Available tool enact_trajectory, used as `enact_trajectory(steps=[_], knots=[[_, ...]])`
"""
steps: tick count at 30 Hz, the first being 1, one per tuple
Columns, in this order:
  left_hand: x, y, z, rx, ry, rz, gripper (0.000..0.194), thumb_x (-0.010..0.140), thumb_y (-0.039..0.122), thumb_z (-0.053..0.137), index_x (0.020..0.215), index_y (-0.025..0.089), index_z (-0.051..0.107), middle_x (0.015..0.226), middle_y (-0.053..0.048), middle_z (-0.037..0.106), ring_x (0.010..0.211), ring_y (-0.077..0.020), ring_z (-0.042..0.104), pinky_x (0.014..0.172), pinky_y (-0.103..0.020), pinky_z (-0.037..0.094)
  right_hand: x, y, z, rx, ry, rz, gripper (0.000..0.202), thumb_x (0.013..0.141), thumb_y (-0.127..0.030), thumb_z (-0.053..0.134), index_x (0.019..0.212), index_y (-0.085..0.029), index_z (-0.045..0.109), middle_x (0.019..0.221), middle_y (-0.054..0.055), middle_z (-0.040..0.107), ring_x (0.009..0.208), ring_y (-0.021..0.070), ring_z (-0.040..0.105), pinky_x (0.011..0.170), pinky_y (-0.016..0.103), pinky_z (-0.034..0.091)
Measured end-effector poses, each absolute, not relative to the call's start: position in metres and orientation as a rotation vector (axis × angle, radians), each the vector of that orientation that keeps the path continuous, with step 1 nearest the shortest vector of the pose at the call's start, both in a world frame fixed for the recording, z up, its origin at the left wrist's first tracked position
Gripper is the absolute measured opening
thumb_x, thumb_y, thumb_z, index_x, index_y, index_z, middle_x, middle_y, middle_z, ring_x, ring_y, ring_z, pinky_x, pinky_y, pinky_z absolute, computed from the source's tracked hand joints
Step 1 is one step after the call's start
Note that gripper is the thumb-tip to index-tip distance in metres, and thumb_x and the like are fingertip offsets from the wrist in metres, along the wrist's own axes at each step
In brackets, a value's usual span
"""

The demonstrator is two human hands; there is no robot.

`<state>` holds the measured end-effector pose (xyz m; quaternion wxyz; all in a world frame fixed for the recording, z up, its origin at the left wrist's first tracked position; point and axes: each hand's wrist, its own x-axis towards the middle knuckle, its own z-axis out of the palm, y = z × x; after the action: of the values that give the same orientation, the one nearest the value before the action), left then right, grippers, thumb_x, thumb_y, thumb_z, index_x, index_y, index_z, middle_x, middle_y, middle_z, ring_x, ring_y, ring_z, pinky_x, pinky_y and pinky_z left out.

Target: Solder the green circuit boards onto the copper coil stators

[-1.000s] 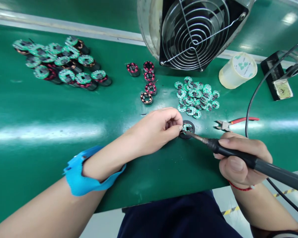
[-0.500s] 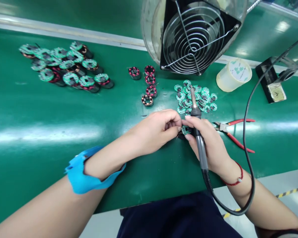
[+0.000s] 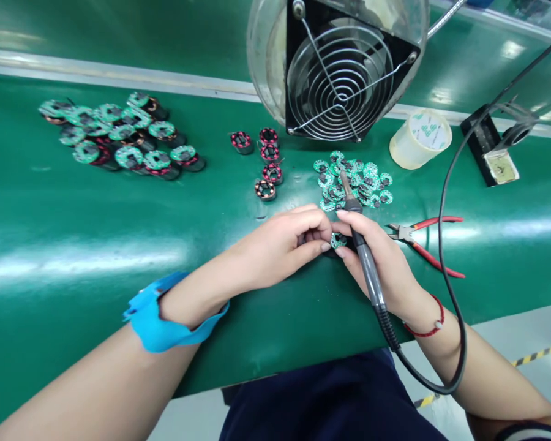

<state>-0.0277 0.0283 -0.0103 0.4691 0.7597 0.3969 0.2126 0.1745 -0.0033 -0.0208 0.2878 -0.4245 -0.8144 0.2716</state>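
Observation:
Between my two hands is a small round green circuit board (image 3: 338, 240), on top of a dark motor stator that my fingers mostly hide. My left hand (image 3: 294, 242) is closed, thumb and fingertips pinching at the board's left edge. My right hand (image 3: 388, 263) carries a soldering iron (image 3: 370, 272) against its palm, tip pointing away from me, while its thumb and fingers steady the board's right side. Just beyond lies a pile of loose round circuit boards (image 3: 356, 182), with the iron's tip above it.
Bare stators (image 3: 269, 152) stand left of the pile; stators topped with boards (image 3: 131, 157) cluster at far left. Red-handled cutters (image 3: 434, 252) lie open at right. A fan (image 3: 342, 86), tape roll (image 3: 420, 139) and iron stand (image 3: 484, 147) line the back. The iron's cable (image 3: 445, 245) loops over my right forearm.
The view has shifted slightly, so the bench items appear further left. Both hands keep nearly the same hold around the board, and the iron is tilted a little more to the left.

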Motion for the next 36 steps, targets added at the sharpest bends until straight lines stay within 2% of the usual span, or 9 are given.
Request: enact_trajectory(steps=[4, 13, 16, 19, 26, 36], knots=[[-0.0315, 0.0317, -0.0096, 1.851, 0.963, 0.507, 0.012, 0.090, 0.020, 0.050, 0.084, 0.017, 0.059, 0.084, 0.000, 0.057, 0.076, -0.0123, 0.055, 0.069, -0.024, 0.044, 0.1748, -0.0032, -0.0198, -1.109, -2.193, 0.713, 0.051, 0.094, -0.014, 0.052, 0.141, -0.027, 0.036, 0.128, 0.007, 0.066, 0.122, 0.0238, 0.060, 0.105, 0.046, 0.049], [-0.0321, 0.0298, -0.0055, 1.873, 0.977, 0.457, 0.008, 0.084, 0.013, 0.050, 0.088, 0.017, 0.056, 0.087, -0.001, 0.056, 0.071, -0.0115, 0.053, 0.064, -0.023, 0.045, 0.1754, -0.0045, -0.0207, -1.126, -2.192, 0.689, 0.053, 0.092, -0.012, 0.052, 0.140, -0.028, 0.037, 0.128, 0.005, 0.066, 0.121, 0.0234, 0.061, 0.103, 0.045, 0.050], [-0.0312, 0.0283, -0.0066, 1.884, 0.974, 0.472, 0.007, 0.086, 0.016, 0.051, 0.086, 0.017, 0.057, 0.086, -0.001, 0.055, 0.073, -0.0121, 0.054, 0.067, -0.024, 0.045, 0.1751, -0.0038, -0.0207, -1.119, -2.197, 0.688, 0.051, 0.092, -0.012, 0.053, 0.139, -0.026, 0.038, 0.127, 0.006, 0.067, 0.118, 0.0232, 0.062, 0.101, 0.044, 0.051], [-0.0301, 0.0275, -0.0079, 1.946, 0.971, 0.502, 0.013, 0.090, 0.016, 0.048, 0.082, 0.017, 0.058, 0.085, -0.001, 0.056, 0.079, -0.0136, 0.055, 0.072, -0.026, 0.044, 0.1752, -0.0035, -0.0204, -1.124, -2.201, 0.703, 0.051, 0.092, -0.012, 0.052, 0.139, -0.026, 0.038, 0.127, 0.006, 0.067, 0.116, 0.0231, 0.063, 0.099, 0.044, 0.051], [-0.0292, 0.0267, -0.0055, 2.045, 1.059, 0.457, 0.013, 0.090, 0.020, 0.051, 0.079, 0.017, 0.056, 0.081, -0.001, 0.055, 0.072, -0.0134, 0.052, 0.065, -0.025, 0.040, 0.1748, -0.0037, -0.0195, -1.133, -2.212, 0.694, 0.051, 0.092, -0.012, 0.052, 0.139, -0.026, 0.038, 0.128, 0.006, 0.067, 0.117, 0.0242, 0.061, 0.100, 0.045, 0.050], [-0.0327, 0.0248, -0.0036, 2.290, 1.039, 0.451, 0.021, 0.095, 0.022, 0.044, 0.079, 0.017, 0.056, 0.081, -0.003, 0.057, 0.075, -0.0159, 0.055, 0.067, -0.027, 0.042, 0.1743, -0.0040, -0.0184, -1.140, -2.211, 0.700, 0.047, 0.093, -0.015, 0.050, 0.138, -0.025, 0.039, 0.126, 0.008, 0.067, 0.112, 0.0240, 0.063, 0.096, 0.044, 0.052]])
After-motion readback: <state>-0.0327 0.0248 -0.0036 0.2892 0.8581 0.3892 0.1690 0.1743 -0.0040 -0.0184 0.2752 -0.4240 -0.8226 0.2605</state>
